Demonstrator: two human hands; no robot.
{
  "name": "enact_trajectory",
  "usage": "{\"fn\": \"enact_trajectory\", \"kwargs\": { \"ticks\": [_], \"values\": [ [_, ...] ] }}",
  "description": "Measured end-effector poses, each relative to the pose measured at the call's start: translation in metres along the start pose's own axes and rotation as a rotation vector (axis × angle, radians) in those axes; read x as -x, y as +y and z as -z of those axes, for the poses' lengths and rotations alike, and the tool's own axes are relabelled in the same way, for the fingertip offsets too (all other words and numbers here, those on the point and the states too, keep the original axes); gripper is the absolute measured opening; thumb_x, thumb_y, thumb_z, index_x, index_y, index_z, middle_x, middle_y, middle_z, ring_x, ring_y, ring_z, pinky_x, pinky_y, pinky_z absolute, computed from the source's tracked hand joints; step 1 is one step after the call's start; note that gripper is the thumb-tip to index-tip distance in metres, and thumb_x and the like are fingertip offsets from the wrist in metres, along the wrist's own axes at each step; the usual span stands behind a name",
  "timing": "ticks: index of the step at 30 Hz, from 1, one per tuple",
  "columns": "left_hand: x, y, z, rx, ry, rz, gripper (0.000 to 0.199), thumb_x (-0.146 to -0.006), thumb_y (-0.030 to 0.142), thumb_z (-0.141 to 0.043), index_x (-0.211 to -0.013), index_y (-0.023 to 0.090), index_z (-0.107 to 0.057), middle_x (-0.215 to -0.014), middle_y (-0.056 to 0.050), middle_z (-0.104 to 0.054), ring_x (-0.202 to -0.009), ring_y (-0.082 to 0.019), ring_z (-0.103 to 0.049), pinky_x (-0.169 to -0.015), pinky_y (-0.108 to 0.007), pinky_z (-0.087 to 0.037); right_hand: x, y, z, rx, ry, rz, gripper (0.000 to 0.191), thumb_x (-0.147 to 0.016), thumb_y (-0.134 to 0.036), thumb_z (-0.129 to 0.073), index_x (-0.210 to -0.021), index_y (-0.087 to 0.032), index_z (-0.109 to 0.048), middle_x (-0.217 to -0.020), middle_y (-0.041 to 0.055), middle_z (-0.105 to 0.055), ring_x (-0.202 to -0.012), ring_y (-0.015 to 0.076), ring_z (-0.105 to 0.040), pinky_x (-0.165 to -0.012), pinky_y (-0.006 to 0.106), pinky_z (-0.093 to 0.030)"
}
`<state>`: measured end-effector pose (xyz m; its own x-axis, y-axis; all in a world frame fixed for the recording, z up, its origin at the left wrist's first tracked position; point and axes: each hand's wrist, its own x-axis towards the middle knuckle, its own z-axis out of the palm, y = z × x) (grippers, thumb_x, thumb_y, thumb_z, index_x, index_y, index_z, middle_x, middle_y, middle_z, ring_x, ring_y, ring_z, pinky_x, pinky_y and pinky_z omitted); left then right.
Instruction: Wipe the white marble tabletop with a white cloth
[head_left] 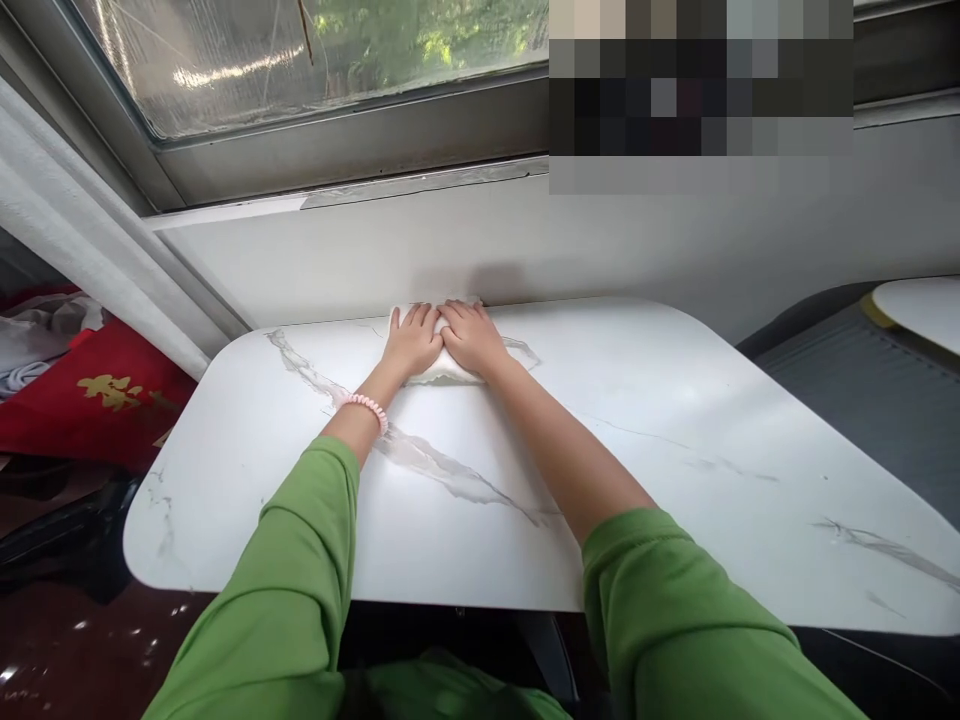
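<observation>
Both of my hands press down side by side on a folded white cloth [448, 374] at the far edge of a white marbled table [465, 540]. My left hand [415, 342], with a pink coiled band at its wrist, lies flat on the cloth's left part, its fingers spread a little. Resting on the right part, my right hand [471, 338] has its fingers stretched forward, and the two thumbs meet near the middle. Much of the cloth is hidden beneath my palms.
A white wall [300, 260] and a window [352, 130] stand behind the table. At the left are a pale curtain [97, 210] and a red bag [97, 400] with gold markings. A grey ribbed surface [870, 390] and another white tabletop [926, 310] lie at the right.
</observation>
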<state>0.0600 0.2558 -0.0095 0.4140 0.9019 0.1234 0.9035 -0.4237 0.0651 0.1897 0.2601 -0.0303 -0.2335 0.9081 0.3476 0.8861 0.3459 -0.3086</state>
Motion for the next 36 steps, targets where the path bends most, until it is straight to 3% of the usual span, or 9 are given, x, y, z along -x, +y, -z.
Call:
{"fn": "enact_trajectory", "kwargs": {
  "ticks": [7,11,18,23,26,29,32,36],
  "values": [
    [0.048,0.028,0.005,-0.003,0.001,-0.005,0.051,-0.095,0.025,-0.026,-0.143,0.012,-0.034,-0.153,-0.011,-0.032,-0.142,-0.023,-0.024,-0.117,-0.051,-0.010,0.048,-0.009,0.013,0.009,-0.028,0.027,0.052,-0.088,-0.021,-0.028,-0.135,-0.009,-0.047,-0.143,0.0156,-0.047,-0.135,0.0262,-0.038,-0.112,0.050,-0.023],
    [0.091,0.051,0.009,0.006,0.005,-0.038,0.050,-0.095,0.026,-0.027,-0.143,0.011,-0.035,-0.153,-0.011,-0.032,-0.143,-0.024,-0.023,-0.118,-0.052,-0.009,0.100,-0.023,0.031,0.056,-0.057,0.029,0.053,-0.090,-0.022,-0.027,-0.137,-0.008,-0.045,-0.146,0.0160,-0.044,-0.137,0.0260,-0.035,-0.113,0.048,-0.021],
    [0.175,0.091,0.018,0.021,-0.055,-0.210,0.056,-0.096,0.031,-0.028,-0.146,0.006,-0.030,-0.155,-0.015,-0.025,-0.145,-0.028,-0.015,-0.117,-0.056,-0.006,0.201,-0.054,0.066,0.139,-0.084,0.043,0.056,-0.092,-0.025,-0.025,-0.140,-0.003,-0.042,-0.148,0.0173,-0.040,-0.140,0.0271,-0.031,-0.116,0.049,-0.020],
    [0.202,0.105,0.023,0.022,-0.052,-0.282,0.056,-0.096,0.030,-0.028,-0.146,0.004,-0.029,-0.155,-0.016,-0.023,-0.145,-0.030,-0.014,-0.117,-0.057,-0.007,0.233,-0.061,0.076,0.149,-0.074,0.053,0.056,-0.092,-0.025,-0.027,-0.142,-0.006,-0.041,-0.148,0.0171,-0.040,-0.140,0.0267,-0.029,-0.115,0.051,-0.022],
    [0.199,0.104,0.023,0.019,-0.069,-0.297,0.056,-0.095,0.030,-0.029,-0.145,0.004,-0.030,-0.155,-0.016,-0.024,-0.145,-0.030,-0.014,-0.116,-0.058,-0.007,0.230,-0.059,0.076,0.142,-0.074,0.054,0.056,-0.091,-0.025,-0.028,-0.142,-0.008,-0.040,-0.147,0.0167,-0.042,-0.140,0.0272,-0.030,-0.114,0.053,-0.023],
    [0.179,0.102,0.020,0.023,-0.094,-0.262,0.058,-0.094,0.030,-0.029,-0.146,0.004,-0.029,-0.155,-0.017,-0.023,-0.145,-0.030,-0.013,-0.116,-0.059,-0.005,0.210,-0.048,0.074,0.129,-0.101,0.068,0.056,-0.090,-0.025,-0.028,-0.140,-0.006,-0.043,-0.145,0.0172,-0.044,-0.138,0.0282,-0.033,-0.114,0.051,-0.022],
    [0.138,0.101,0.012,0.032,-0.079,-0.178,0.058,-0.093,0.028,-0.028,-0.146,0.004,-0.029,-0.154,-0.018,-0.025,-0.144,-0.030,-0.015,-0.116,-0.059,-0.004,0.172,-0.023,0.070,0.119,-0.120,0.057,0.055,-0.089,-0.023,-0.027,-0.138,-0.006,-0.044,-0.144,0.0167,-0.045,-0.136,0.0281,-0.037,-0.114,0.049,-0.022],
    [0.067,0.097,0.000,0.047,-0.038,-0.120,0.056,-0.092,0.026,-0.027,-0.145,0.005,-0.031,-0.153,-0.017,-0.029,-0.143,-0.028,-0.020,-0.116,-0.057,-0.006,0.109,0.022,0.060,0.147,-0.142,0.087,0.054,-0.090,-0.024,-0.026,-0.138,-0.005,-0.042,-0.146,0.0186,-0.043,-0.136,0.0289,-0.035,-0.112,0.049,-0.021]
  ]
}}
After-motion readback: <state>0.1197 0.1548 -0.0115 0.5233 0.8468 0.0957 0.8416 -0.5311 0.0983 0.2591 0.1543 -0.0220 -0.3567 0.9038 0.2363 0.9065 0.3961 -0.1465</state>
